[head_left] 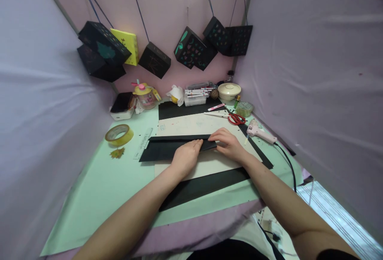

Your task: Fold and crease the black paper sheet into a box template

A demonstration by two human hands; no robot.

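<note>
Fingers (pixel 197 144) on the Fold of a Black Sheet

From my remote seat I see the left hand (pixel 186 159) laid on the folded black sheet (pixel 161 151), its fingers close together and fairly straight along the fold; I cannot tell whether its thumb grips anything. The right hand (pixel 226 145) curls its fingers over the sheet's right end, seemingly pinching it.

That sheet lies across the cream board (pixel 191 126), its left end running past the board to the ruler (pixel 145 144). I judge the work part done: a narrow flap is turned over along the far edge, but I see no matching fold along the near one. Creasing seems to be left, and I make out no glue on the sheet; the glue gun (pixel 261 132) lies aside. Red-handled scissors (pixel 236 119) rest beyond the right hand.

Further out, I can read no brand. The ruler's print is too small, and so is the lettering on the pink-and-yellow bottle (pixel 146 97). One hanging black box (pixel 154 60) bears scratched, letter-like marks that I cannot make out.
</note>
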